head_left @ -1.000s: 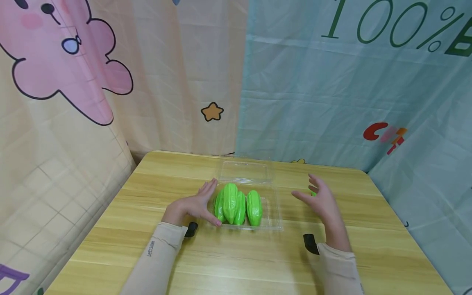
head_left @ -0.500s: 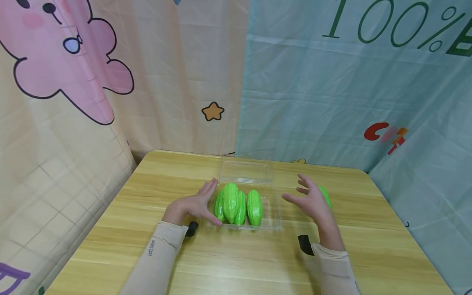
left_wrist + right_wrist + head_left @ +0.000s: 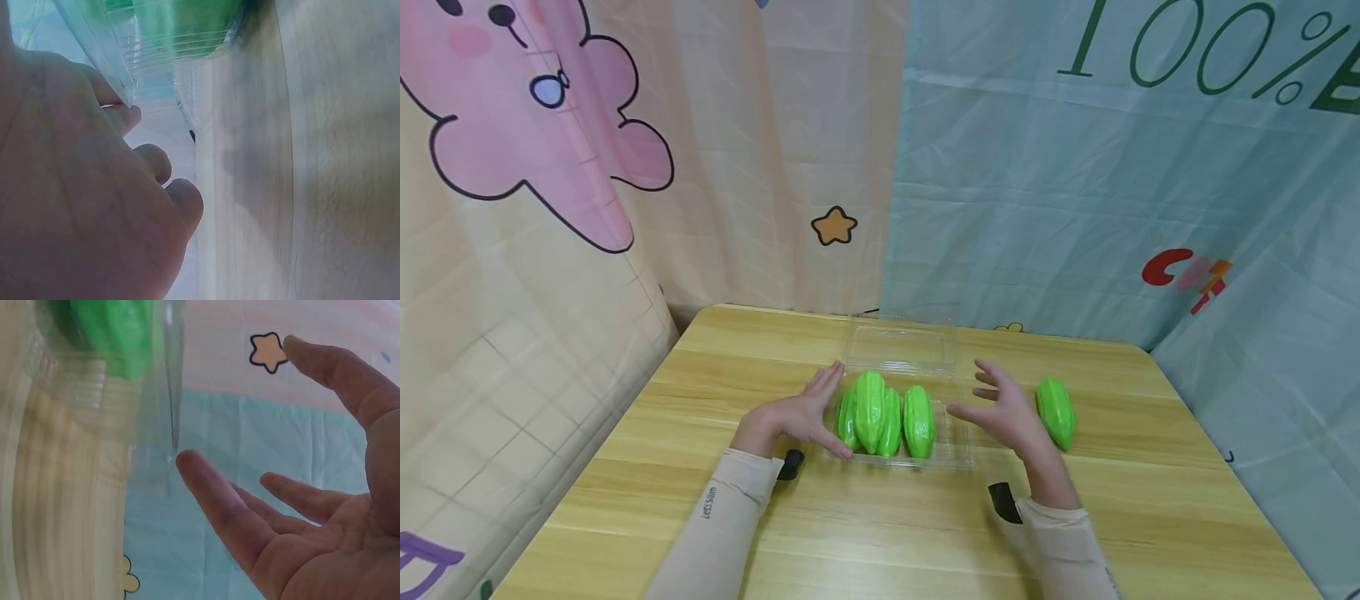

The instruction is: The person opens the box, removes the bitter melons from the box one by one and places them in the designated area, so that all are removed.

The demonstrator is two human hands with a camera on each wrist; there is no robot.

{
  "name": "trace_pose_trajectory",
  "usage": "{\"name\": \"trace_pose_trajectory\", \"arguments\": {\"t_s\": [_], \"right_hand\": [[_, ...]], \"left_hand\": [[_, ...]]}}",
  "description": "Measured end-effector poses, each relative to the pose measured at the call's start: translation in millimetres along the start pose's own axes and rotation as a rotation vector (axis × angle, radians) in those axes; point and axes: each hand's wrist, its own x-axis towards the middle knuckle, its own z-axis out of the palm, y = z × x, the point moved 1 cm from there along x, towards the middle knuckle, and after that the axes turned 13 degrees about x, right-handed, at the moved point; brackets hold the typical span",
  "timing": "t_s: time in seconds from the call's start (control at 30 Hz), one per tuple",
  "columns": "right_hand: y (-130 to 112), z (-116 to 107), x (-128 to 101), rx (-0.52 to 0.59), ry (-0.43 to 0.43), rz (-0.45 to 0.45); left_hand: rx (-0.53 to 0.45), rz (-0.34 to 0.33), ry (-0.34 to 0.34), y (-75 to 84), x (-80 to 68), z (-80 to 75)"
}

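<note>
A clear plastic clamshell box [image 3: 953,433] lies with its lid [image 3: 898,348] folded back on the wooden table. Several bright green, ribbed star fruit [image 3: 870,412] fill its left and middle, one resting on top of others. My left hand [image 3: 797,415] spans the box's left side, thumb at the front corner and fingers at the rear; in the left wrist view fingertips touch the rim. My right hand [image 3: 1003,417], empty with fingers spread, hovers by the right side, its thumb overlapping the box in the head view. A single star fruit [image 3: 1056,414] lies on the table beyond it.
The wooden table [image 3: 865,533] reaches back to printed curtains [image 3: 1037,192] hanging behind and at both sides. Black wrist devices [image 3: 1004,502] sit under both sleeves. The lid lies close to the table's back edge.
My right hand has moved left toward the box, staying spread and uncovering the lone star fruit on the right. My left hand and the box have stayed in place.
</note>
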Motion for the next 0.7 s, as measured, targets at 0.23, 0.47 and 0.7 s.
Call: {"name": "trace_pose_trajectory", "arguments": {"t_s": [0.23,0.47,0.7], "right_hand": [[3,15,3,0.012,-0.031,0.013],[2,22,2,0.000,-0.026,0.024],[3,33,4,-0.012,-0.052,0.034]], "left_hand": [[0.002,0.000,-0.009,1.7,0.4,0.1],[-0.006,0.007,-0.004,0.6,1.1,0.6],[-0.015,0.008,-0.001,0.6,0.7,0.0]]}}
